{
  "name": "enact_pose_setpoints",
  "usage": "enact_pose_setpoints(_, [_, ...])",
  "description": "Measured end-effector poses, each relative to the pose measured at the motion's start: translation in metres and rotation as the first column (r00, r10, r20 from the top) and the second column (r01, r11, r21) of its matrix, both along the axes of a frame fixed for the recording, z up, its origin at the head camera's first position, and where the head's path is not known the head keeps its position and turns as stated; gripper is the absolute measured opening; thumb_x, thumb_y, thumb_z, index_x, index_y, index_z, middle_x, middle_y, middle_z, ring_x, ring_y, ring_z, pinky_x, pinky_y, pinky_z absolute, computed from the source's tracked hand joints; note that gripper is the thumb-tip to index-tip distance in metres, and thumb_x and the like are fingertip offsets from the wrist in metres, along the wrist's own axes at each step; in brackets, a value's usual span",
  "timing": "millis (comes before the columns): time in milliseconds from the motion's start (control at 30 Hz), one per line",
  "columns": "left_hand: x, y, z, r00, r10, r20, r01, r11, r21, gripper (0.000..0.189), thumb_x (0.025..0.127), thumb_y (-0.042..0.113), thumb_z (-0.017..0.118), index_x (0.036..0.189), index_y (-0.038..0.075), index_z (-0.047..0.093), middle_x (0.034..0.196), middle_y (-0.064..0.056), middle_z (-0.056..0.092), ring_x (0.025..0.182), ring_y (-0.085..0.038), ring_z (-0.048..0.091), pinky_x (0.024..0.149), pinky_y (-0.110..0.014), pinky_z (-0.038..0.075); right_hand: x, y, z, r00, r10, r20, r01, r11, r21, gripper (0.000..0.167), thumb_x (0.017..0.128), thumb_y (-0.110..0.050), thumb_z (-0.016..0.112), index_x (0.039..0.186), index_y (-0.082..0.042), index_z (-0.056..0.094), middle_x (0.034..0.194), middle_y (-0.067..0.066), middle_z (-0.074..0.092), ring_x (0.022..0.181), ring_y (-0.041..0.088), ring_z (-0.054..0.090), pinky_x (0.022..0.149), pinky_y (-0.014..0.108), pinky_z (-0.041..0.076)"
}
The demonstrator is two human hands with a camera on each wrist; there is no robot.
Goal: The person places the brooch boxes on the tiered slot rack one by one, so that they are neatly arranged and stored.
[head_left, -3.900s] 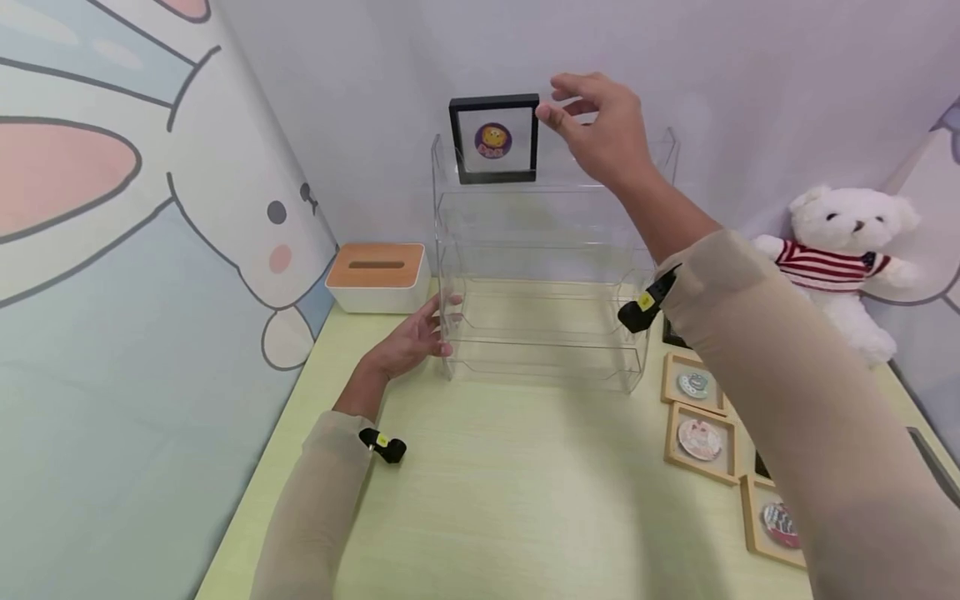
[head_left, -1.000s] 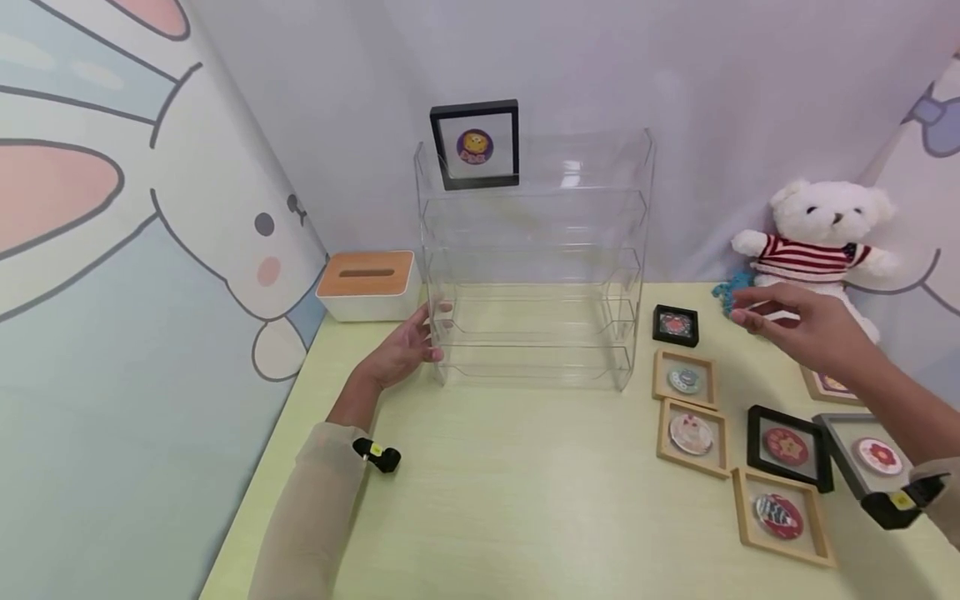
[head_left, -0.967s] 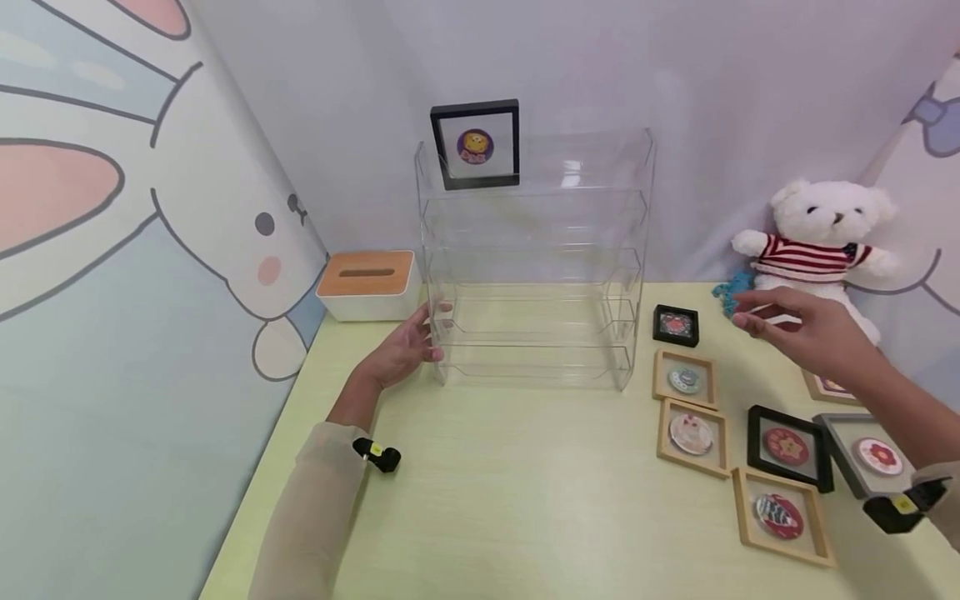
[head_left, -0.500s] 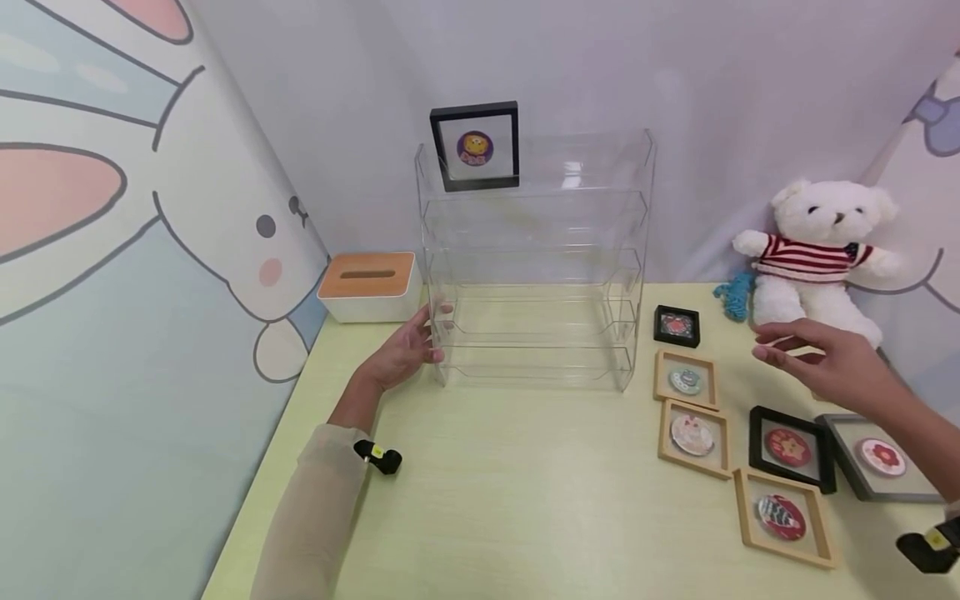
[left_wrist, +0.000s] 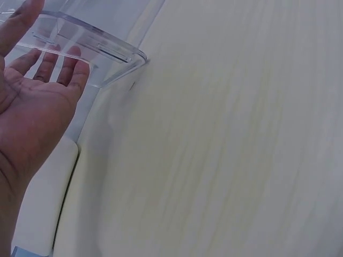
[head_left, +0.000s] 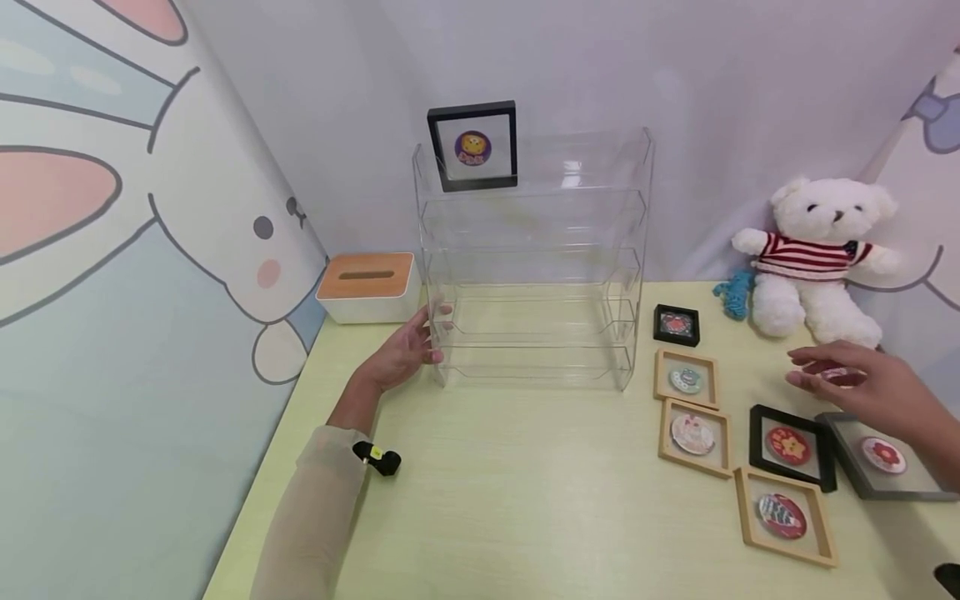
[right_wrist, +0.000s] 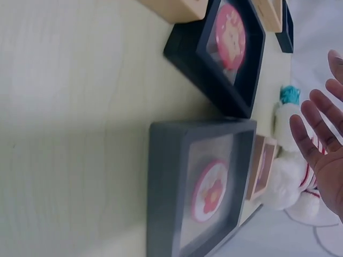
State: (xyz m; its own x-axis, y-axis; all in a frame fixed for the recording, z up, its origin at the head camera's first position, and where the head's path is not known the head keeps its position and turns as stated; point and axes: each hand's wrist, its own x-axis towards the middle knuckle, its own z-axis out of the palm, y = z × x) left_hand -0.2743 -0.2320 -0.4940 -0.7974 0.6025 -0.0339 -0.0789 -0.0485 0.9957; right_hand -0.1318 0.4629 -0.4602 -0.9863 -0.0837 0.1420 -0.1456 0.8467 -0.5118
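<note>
My left hand [head_left: 397,358] holds the left side edge of a clear acrylic display rack [head_left: 536,358]; in the left wrist view the thumb and fingers lie on either side of the clear panel. A black photo frame [head_left: 474,146] with a purple and yellow badge stands at the left of the rack's top tier. My right hand [head_left: 877,387] hovers over the right part of the table with relaxed, spread fingers and nothing in them. Under it lies a small wooden frame [right_wrist: 261,167], mostly hidden in the head view. Close by is a grey frame [head_left: 883,457] with a red-flower badge.
Right of the rack lie a small black frame [head_left: 677,325], two wooden frames [head_left: 686,378], a black star-badge frame [head_left: 791,447] and a larger wooden frame [head_left: 783,517]. A white teddy bear [head_left: 825,242], a blue toy [head_left: 735,296] and a tissue box [head_left: 367,286] stand behind.
My right hand has left the black frame on the rack's top tier, moved right and down past the bear, and is now lower over the right-hand frames. My left hand stays at the rack.
</note>
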Motion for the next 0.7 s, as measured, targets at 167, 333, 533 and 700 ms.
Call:
enact_pose_setpoints(167, [0.000,0.000,0.000,1.000,0.003,-0.002,-0.004,1.000,-0.010,0.097,0.099,-0.006,0.072,0.176,0.023,0.022,0.178,-0.028,0.013,0.162,-0.046,0.020,0.127,-0.057,0.025,0.011,0.014,-0.006,0.999,-0.032,-0.014,0.032,1.000,0.000,0.030,0.100,-0.017,0.083,0.123,0.002,0.078,0.106,-0.043,0.056,0.090,-0.029,0.045,0.066,0.004,0.044])
enact_pose_setpoints(333, [-0.002,0.001,-0.002,1.000,0.006,-0.002,-0.007,1.000,-0.010,0.096,0.098,-0.008,0.070,0.176,0.023,0.023,0.177,-0.030,0.013,0.163,-0.046,0.019,0.130,-0.062,0.020,0.022,0.034,-0.018,0.995,-0.009,-0.096,0.004,0.999,-0.044,0.017,0.098,0.002,0.079,0.114,0.007,0.077,0.108,-0.052,0.045,0.095,-0.031,0.043,0.067,0.002,0.044])
enact_pose_setpoints(533, [-0.002,0.000,-0.001,1.000,0.004,-0.011,-0.004,1.000,-0.014,0.093,0.099,-0.010,0.067,0.176,0.021,0.023,0.177,-0.029,0.014,0.162,-0.047,0.019,0.128,-0.054,0.027,0.030,0.061,-0.037,0.975,-0.043,-0.218,0.005,0.985,-0.173,0.015,0.095,0.009,0.079,0.090,-0.005,0.078,0.100,-0.044,0.053,0.088,-0.026,0.049,0.062,0.003,0.044])
enact_pose_setpoints(700, [-0.002,-0.001,-0.001,1.000,0.002,-0.016,-0.002,1.000,-0.016,0.092,0.101,-0.012,0.066,0.176,0.017,0.023,0.175,-0.024,0.018,0.160,-0.047,0.021,0.123,-0.047,0.034,0.035,0.080,-0.054,0.949,-0.066,-0.307,-0.019,0.964,-0.266,0.044,0.094,0.011,0.078,0.084,-0.032,0.079,0.094,-0.040,0.059,0.082,-0.024,0.054,0.060,0.003,0.042])
